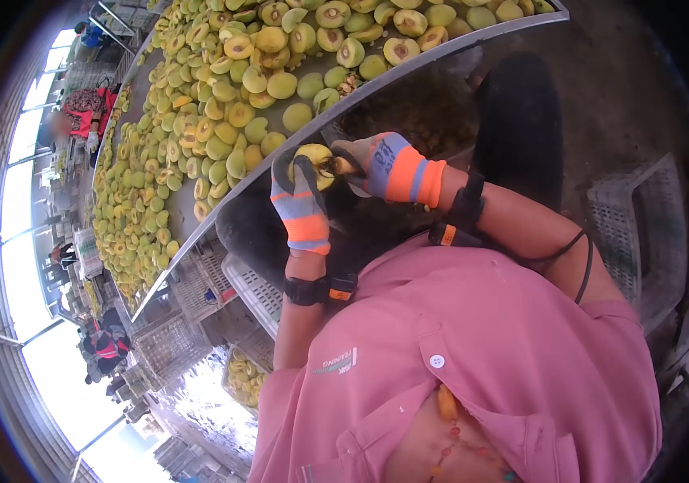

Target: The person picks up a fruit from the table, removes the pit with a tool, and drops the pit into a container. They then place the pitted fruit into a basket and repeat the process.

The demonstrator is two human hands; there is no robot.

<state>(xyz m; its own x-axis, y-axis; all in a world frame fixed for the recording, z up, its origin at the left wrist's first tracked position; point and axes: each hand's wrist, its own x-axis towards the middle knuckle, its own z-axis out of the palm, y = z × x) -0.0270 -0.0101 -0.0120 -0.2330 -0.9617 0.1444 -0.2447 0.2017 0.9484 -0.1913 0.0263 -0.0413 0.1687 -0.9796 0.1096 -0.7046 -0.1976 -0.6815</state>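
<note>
My left hand (300,201), in a grey, orange and dark-palmed glove, is closed around a yellow-green stone fruit (312,153) with a dark brown centre. My right hand (396,169), gloved alike, presses in from the right with its fingers closed at the fruit's cut side. A small brownish piece shows between the right fingertips and the fruit; what it is I cannot make out. Both hands meet above my lap, just off the near edge of a metal-rimmed table (441,55). Many halved fruits (224,105) are heaped on that table, some showing brown hollows.
White plastic crates stand at my right (638,233) and below the table at my left (252,294). Another crate (245,377) holds fruit. My dark-trousered knee (521,121) rises beside the table. Other people, one in red (87,113), are farther off at the left.
</note>
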